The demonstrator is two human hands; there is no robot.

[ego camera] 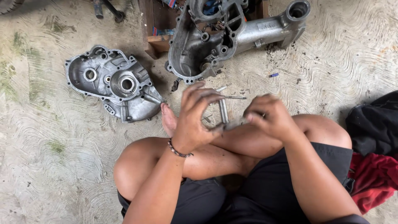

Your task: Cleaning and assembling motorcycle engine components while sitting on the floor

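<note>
A short steel shaft (223,111) is pinched upright by the left hand (195,118); its lower end is gripped by the right hand (267,116). A crankcase cover (114,83) lies at ten o'clock.

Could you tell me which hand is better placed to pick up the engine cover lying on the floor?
Probably the left hand: the engine cover lies on its side, while the right hand sits farther away. Both grip a metal pin.
</note>
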